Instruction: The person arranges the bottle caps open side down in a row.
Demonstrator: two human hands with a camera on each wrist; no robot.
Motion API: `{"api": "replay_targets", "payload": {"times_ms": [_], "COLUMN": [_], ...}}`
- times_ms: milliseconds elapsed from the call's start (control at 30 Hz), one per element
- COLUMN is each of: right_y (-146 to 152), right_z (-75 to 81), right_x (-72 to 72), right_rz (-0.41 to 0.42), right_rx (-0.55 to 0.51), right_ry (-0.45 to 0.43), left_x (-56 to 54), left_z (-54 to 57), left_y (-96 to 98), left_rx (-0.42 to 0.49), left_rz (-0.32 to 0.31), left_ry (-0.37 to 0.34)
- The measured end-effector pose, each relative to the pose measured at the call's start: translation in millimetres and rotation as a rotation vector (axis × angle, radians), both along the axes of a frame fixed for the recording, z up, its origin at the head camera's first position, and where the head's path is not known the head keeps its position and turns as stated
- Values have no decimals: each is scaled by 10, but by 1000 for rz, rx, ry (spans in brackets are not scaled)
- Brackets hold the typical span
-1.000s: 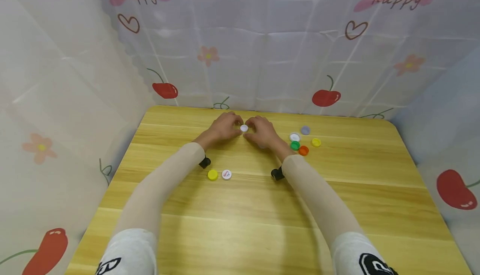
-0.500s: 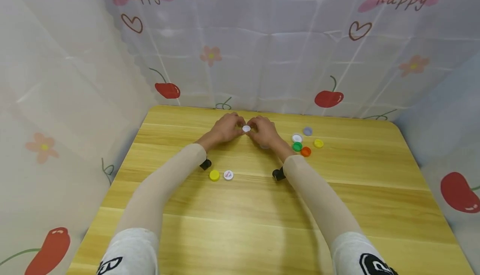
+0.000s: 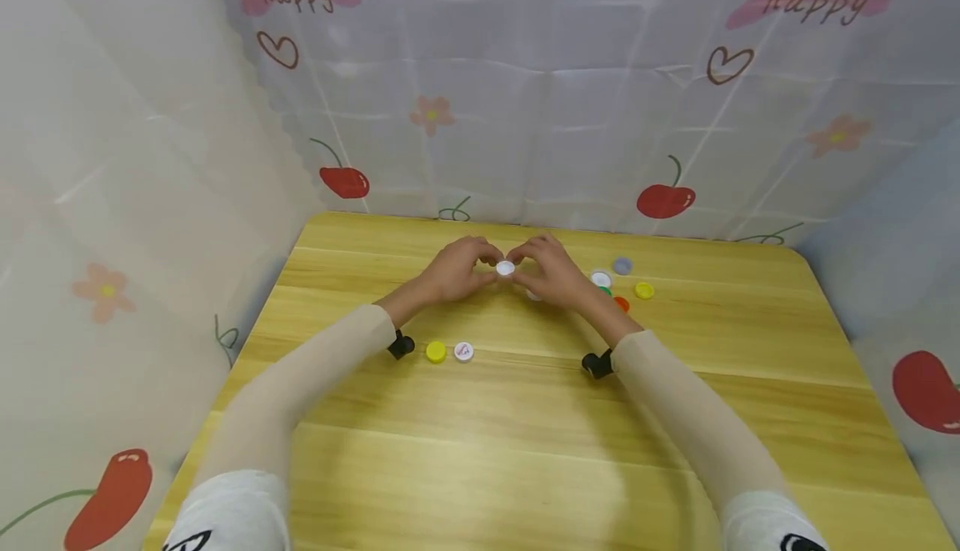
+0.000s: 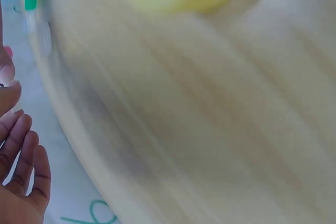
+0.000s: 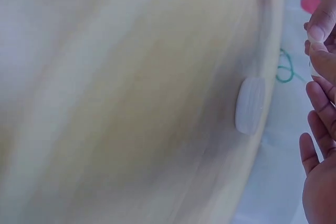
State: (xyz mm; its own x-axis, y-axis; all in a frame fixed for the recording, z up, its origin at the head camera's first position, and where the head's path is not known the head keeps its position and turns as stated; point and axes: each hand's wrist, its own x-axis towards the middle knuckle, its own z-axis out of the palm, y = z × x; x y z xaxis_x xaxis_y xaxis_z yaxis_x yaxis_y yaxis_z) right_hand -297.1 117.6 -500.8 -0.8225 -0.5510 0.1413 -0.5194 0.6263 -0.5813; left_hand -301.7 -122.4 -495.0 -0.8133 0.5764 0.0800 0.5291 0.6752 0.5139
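Note:
Between the fingertips of both hands, near the back of the table, is a small white bottle cap (image 3: 506, 268). My left hand (image 3: 459, 270) pinches it from the left with thumb and forefinger. From the other side my right hand (image 3: 553, 272) pinches it too. In the right wrist view the fingertips (image 5: 317, 31) meet around the cap and mostly hide it, while the other fingers spread loosely. A pale translucent cap (image 5: 250, 106) lies on the table below the right hand.
A yellow cap (image 3: 436, 352) and a white printed cap (image 3: 463, 353) lie nearer on the wooden table (image 3: 465, 476). Right of the right hand are a white cap (image 3: 601, 279), green cap (image 3: 605, 292), orange cap (image 3: 622, 304), yellow cap (image 3: 644, 291) and greyish cap (image 3: 622, 266).
Both hands have come slightly up and toward me with the white cap, and the forearms have spread outward. The right forearm now partly covers the green and orange caps. The head view has shifted a little.

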Motion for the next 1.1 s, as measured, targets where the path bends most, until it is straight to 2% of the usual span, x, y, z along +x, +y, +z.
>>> {"api": "replay_targets", "payload": {"times_ms": [300, 533, 800, 900, 1000, 1100], "right_y": [209, 316, 407, 414, 428, 454], "right_z": [22, 53, -1, -47, -71, -80], "right_x": [405, 690, 1018, 1080, 1104, 1122], "right_rz": [28, 25, 66, 73, 56, 39], "right_rx": [-106, -169, -198, -205, -207, -213], "right_ry": [35, 67, 136, 157, 154, 150], "left_x": [443, 727, 1057, 1117, 1118, 1089], "left_z": [18, 68, 0, -32, -49, -55], "left_y": [76, 142, 185, 194, 210, 222], "left_rx": [40, 92, 159, 154, 158, 219], "left_rz": [-37, -42, -83, -86, -86, -87], "left_ry": [70, 128, 173, 173, 154, 34]}}
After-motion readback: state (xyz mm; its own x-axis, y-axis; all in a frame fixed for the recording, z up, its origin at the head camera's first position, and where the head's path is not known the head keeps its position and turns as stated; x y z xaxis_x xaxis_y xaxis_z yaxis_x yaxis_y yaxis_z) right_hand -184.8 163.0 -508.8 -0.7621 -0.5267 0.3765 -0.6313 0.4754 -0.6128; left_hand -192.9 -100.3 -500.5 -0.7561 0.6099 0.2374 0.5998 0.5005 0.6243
